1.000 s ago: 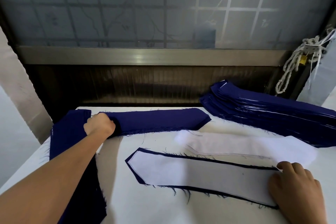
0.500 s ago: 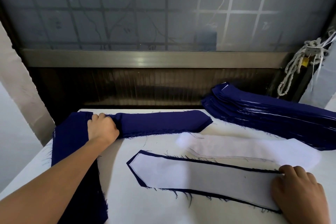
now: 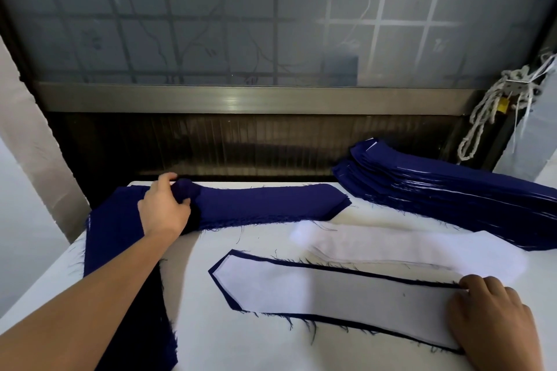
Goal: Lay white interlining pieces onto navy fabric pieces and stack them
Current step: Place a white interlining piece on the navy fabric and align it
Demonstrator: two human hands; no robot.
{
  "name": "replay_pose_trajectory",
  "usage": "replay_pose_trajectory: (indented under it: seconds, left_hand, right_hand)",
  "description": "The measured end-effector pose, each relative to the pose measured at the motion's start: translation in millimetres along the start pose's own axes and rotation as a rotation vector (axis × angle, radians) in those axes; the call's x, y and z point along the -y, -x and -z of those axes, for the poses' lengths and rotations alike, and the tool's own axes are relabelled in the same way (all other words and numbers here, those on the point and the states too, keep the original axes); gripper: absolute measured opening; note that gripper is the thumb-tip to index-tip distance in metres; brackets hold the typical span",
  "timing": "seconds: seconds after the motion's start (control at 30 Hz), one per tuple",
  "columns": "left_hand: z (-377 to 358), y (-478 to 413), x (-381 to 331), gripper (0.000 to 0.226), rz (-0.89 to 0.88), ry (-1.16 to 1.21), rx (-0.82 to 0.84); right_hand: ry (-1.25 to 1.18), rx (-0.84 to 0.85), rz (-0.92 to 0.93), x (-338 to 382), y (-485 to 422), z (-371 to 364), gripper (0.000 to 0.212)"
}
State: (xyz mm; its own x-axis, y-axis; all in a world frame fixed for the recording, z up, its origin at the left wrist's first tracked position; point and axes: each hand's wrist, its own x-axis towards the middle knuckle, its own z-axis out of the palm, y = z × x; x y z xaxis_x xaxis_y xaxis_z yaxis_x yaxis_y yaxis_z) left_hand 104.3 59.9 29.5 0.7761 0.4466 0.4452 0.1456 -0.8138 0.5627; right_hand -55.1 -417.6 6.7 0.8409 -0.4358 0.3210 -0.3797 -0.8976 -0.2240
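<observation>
Lying left to right across the white surface point(image 3: 241, 343), the white interlining piece point(image 3: 331, 298) sits on a navy fabric piece point(image 3: 221, 289), pointed tip to the left, with navy showing as a rim around it. The right hand point(image 3: 494, 319) rests on its right end, fingers bent (whether they pinch it, I cannot tell). The left hand point(image 3: 164, 211) grips a bunched fold at the left end of the navy fabric pile point(image 3: 271, 202), whose tip points right. Loose interlining point(image 3: 407, 250) lies between them, and a layered stack point(image 3: 452, 190) sits at the far right.
</observation>
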Motion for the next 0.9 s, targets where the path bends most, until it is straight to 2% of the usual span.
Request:
replay_pose_trajectory:
  seconds: [0.07, 0.13, 0.23, 0.33, 0.7, 0.9]
  left_hand:
    - [3, 3, -2, 0.068, 0.051, 0.191, -0.056]
    - [5, 4, -6, 0.064, 0.098, 0.258, -0.05]
    - [8, 5, -11, 0.038, 0.058, 0.175, -0.074]
    - [13, 8, -12, 0.025, -0.046, 0.082, -0.1]
    - [9, 29, -9, 0.008, -0.326, -0.105, -0.064]
    - [5, 28, -4, 0.007, -0.358, -0.093, -0.116]
  right_hand:
    - [-0.013, -0.005, 0.003, 0, 0, 0, 0.024]
    - [-0.03, -0.021, 0.018, 0, 2, 0, 0.024]
    - [-0.024, -0.028, 0.027, 0, 2, 0, 0.023]
    - [-0.021, -0.028, 0.024, 0, 2, 1, 0.024]
    - [-0.031, -0.073, 0.068, -2, 4, -1, 0.021]
    - [-0.036, -0.083, 0.086, -4, 4, -3, 0.022]
